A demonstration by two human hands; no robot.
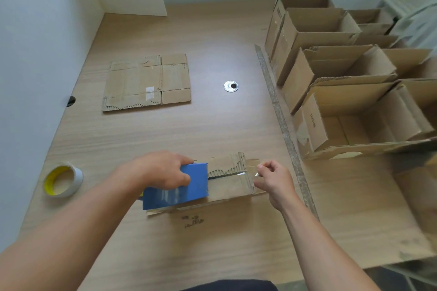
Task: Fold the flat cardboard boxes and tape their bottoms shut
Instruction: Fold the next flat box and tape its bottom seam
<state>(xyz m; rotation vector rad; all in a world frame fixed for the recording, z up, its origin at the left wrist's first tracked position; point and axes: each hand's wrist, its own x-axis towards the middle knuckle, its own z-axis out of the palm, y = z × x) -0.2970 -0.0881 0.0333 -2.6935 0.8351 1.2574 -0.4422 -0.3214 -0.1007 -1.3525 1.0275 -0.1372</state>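
Note:
A folded cardboard box (233,184) stands bottom-up on the wooden table (165,130) in front of me. My left hand (163,170) grips a blue tape dispenser (176,188) resting on the box's left part. My right hand (272,179) pinches the free end of clear tape (246,173) stretched from the dispenser across the seam of the bottom flaps. A flat cardboard box (147,81) lies farther back on the table.
A roll of tape (63,181) with a yellow core lies at the left. Several open folded boxes (343,78) stand in rows at the right, beyond a worn strip (279,113) running along the table. A round cable grommet (230,86) sits mid-table.

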